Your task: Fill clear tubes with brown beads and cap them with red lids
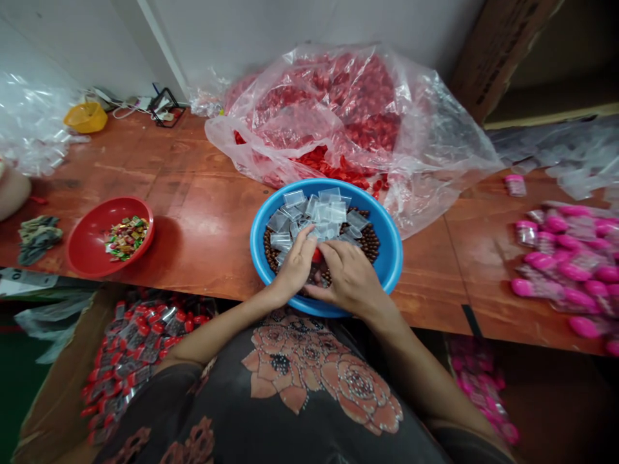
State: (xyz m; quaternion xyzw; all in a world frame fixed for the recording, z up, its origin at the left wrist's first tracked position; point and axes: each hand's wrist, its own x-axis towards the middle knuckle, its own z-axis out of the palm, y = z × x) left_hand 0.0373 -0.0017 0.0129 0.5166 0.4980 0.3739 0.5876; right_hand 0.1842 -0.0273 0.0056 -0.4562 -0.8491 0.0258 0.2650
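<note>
A blue basin [396, 251] stands at the table edge in front of me. Small clear plastic boxes [331, 211] are heaped in it over many round brown beads [370, 245]. Over its near side, my left hand [297, 261] and my right hand [351, 274] meet around a small clear container with a red cap [317, 256]. The fingers of both hands close in on it from either side, and they hide most of its body. Behind the basin, red caps [322, 161] spill from the mouth of a large clear plastic bag [425, 142].
To the left are a red bowl [80, 248] of wrapped sweets, a crumpled cloth [39, 238] and a yellow bowl [86, 117]. Pink-capped containers [575, 258] pile up on the right. Below the table, a cardboard box [62, 380] holds many red-capped containers [130, 348].
</note>
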